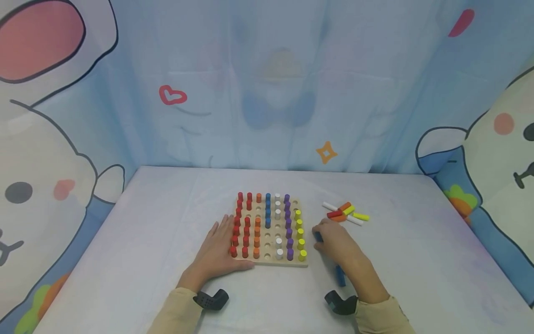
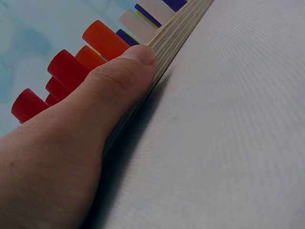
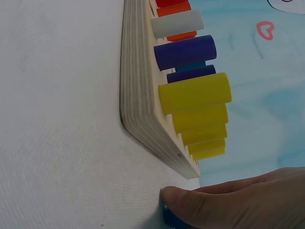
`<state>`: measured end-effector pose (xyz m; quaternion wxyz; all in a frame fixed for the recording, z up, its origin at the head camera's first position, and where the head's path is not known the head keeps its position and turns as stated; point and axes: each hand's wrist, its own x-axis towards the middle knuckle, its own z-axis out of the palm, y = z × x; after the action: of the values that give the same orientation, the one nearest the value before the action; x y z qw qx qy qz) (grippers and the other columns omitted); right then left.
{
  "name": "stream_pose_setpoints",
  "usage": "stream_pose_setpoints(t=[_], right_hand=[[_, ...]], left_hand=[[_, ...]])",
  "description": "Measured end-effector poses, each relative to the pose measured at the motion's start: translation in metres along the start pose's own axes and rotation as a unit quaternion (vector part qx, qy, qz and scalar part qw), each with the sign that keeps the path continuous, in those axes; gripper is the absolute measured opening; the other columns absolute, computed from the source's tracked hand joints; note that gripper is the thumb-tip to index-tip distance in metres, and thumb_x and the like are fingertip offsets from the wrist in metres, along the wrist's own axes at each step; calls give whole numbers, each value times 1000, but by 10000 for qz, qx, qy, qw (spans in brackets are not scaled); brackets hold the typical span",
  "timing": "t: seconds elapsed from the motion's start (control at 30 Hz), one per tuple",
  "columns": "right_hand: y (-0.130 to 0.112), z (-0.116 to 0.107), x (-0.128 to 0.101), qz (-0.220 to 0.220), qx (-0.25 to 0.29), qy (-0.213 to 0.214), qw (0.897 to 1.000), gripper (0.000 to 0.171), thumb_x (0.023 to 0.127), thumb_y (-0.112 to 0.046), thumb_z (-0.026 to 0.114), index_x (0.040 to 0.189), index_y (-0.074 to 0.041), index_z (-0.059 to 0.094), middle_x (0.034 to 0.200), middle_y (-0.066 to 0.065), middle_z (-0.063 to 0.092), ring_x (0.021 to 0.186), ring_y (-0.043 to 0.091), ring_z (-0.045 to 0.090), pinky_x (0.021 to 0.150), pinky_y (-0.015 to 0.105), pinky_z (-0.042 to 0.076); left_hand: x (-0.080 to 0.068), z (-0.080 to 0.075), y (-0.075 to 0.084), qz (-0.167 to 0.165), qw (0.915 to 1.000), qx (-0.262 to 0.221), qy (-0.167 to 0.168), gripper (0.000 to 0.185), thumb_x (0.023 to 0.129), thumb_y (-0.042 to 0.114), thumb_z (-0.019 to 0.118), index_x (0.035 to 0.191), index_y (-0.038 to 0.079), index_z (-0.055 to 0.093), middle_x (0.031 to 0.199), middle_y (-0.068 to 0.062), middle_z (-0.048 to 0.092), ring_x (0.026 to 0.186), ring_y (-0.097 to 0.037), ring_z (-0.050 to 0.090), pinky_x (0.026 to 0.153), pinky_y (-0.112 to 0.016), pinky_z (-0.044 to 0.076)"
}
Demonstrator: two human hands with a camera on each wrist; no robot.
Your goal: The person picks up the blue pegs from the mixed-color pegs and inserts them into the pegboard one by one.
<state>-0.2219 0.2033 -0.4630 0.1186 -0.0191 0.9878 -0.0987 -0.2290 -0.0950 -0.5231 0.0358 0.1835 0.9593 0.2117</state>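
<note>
A wooden pegboard (image 1: 272, 260) lies on the table, with columns of red, orange, blue, white, purple and yellow pegs. Some holes are bare, among them several at the near end of the blue column. My left hand (image 1: 218, 250) rests against the board's left side with fingers stretched out; its thumb (image 2: 121, 71) lies along the near edge. Right of the board, my right hand (image 1: 337, 240) pinches a blue peg (image 3: 172, 218) low over the tabletop, its fingers covering part of it. Below that hand, more blue (image 1: 340, 276) shows beside the wrist, partly hidden by the forearm.
Beyond my right hand lies a loose pile of pegs: white (image 1: 355, 221), yellow (image 1: 361, 216), red (image 1: 333, 214) and orange (image 1: 345, 206). The white table (image 1: 175, 195) reaches back to a printed blue curtain (image 1: 367, 116).
</note>
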Motion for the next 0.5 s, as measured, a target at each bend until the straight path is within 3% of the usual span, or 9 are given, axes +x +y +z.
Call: stream_pose_setpoints(t=[0.5], right_hand=[[0, 4, 3, 157, 355, 290, 9988, 46, 77, -16, 79, 119, -5, 64, 112, 14, 60, 101, 29, 60, 93, 49, 51]], left_hand=[[1, 2, -2, 21, 10000, 92, 18, 127, 61, 82, 62, 154, 11, 11, 161, -4, 15, 149, -17, 5, 122, -43, 8]])
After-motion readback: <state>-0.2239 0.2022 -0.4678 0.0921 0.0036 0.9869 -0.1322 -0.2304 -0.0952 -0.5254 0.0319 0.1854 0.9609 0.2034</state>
